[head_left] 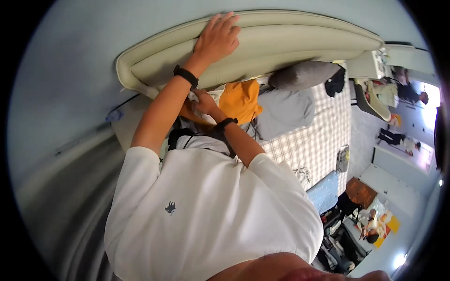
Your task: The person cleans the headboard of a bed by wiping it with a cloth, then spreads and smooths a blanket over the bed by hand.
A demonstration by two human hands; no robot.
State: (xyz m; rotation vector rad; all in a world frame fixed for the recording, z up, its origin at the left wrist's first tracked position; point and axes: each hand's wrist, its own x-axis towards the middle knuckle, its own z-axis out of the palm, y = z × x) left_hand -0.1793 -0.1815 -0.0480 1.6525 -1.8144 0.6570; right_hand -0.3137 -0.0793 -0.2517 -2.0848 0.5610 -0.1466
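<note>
My left hand (218, 40) rests on the top of the cream padded headboard (309, 42), fingers stretched out and nothing in it. Below it, beside my left forearm, my right hand (205, 103) is closed around a crumpled white cloth (195, 98), partly hidden by the fingers. An orange garment (239, 100) lies on the bed just right of that hand. Next to it are a grey garment (286, 112) and a dark grey pillow (304, 75) leaning at the headboard. Dark bands circle both wrists.
A checked sheet (300, 150) covers the bed, with a black garment (334, 83) near its far edge. Folded light-blue fabric (323, 192) lies at the lower right. Grey curtain folds (89, 201) hang at the left. Several people appear in the background at the right.
</note>
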